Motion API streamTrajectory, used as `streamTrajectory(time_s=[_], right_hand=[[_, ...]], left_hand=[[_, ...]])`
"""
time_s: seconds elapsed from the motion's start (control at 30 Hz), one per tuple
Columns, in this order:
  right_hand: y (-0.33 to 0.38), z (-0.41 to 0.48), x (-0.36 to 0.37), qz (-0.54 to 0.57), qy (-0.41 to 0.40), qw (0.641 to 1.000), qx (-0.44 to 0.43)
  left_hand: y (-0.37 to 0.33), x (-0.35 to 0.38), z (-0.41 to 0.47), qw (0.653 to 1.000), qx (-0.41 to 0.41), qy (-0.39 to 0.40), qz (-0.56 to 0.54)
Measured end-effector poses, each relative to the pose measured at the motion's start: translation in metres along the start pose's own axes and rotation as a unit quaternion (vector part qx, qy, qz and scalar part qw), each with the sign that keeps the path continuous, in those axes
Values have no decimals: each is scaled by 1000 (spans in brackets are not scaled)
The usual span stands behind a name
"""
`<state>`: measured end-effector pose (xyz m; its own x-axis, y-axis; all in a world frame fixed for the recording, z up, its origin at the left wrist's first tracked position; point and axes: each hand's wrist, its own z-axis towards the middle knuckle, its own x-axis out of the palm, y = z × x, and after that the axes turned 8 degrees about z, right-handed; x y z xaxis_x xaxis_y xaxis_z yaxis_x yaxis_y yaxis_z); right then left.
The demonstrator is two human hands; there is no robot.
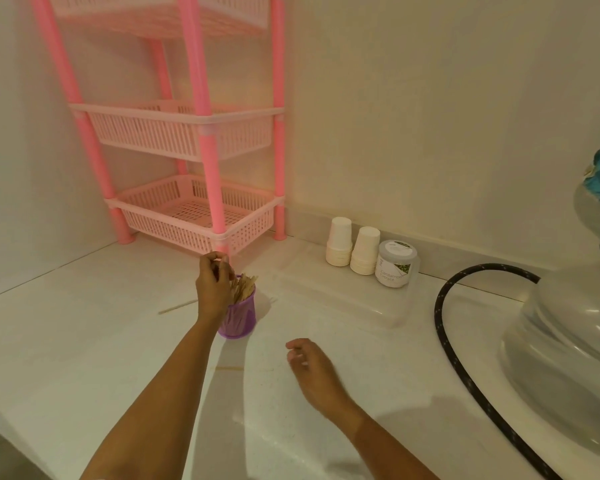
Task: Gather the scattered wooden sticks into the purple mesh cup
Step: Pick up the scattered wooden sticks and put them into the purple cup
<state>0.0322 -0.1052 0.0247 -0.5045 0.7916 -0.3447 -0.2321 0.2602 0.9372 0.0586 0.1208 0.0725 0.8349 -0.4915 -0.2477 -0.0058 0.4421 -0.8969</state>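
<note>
Worktop (84,358): white and glossy, running into a corner between pale walls.
Rack (194,133): pink plastic, three slatted baskets on pink posts, standing in the corner.
Bottle (575,323): large, clear, at the right edge, with a black hose (442,327) curving in front of it.
Tray (388,306): clear plastic, lying flat by the back wall.
Paper cups (352,247): two white upside-down stacks, side by side.
Jar (395,265): grey lid, label reading "Cardamom Extract", just beside the paper cups.
Cup (239,318): purple see-through mesh, upright in front of the rack, packed with pale wooden sticks (243,287) that stand up above its rim.
Loose sticks: one (177,307) lies left of the cup, another (229,368) nearer, between the arms.
Left hand (213,285): above the cup's left side, fingers pinched together; whether they hold a stick I cannot tell.
Right hand (310,367): loosely open, empty, low over the worktop.
</note>
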Motion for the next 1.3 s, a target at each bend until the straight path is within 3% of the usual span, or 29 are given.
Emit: streamTrajectory(time_s=[0.13,0.3,0.4,0.5,0.7,0.8,0.93,1.3], right_hand=[[5,13,27,-260,115,950,-125],[5,24,45,-382,201,888,-159],[2,24,45,-392,193,887,-148],[4,26,44,-369,159,908,-116],[9,27,41,-357,122,924,-58],[7,30,38,-407,161,899,-16],[4,32,32,-451,188,873,2],[16,42,8,-280,141,948,59]], left_hand=[[-2,-2,-2,1000,21,-23,-3],[7,-16,9,995,34,-69,61],[23,-26,17,984,20,-60,168],[46,-35,20,959,-6,-9,285],[79,-45,19,873,-50,130,468],[84,-49,22,845,-53,169,504],[88,-51,26,833,-65,180,519],[76,-47,31,797,-58,162,579]])
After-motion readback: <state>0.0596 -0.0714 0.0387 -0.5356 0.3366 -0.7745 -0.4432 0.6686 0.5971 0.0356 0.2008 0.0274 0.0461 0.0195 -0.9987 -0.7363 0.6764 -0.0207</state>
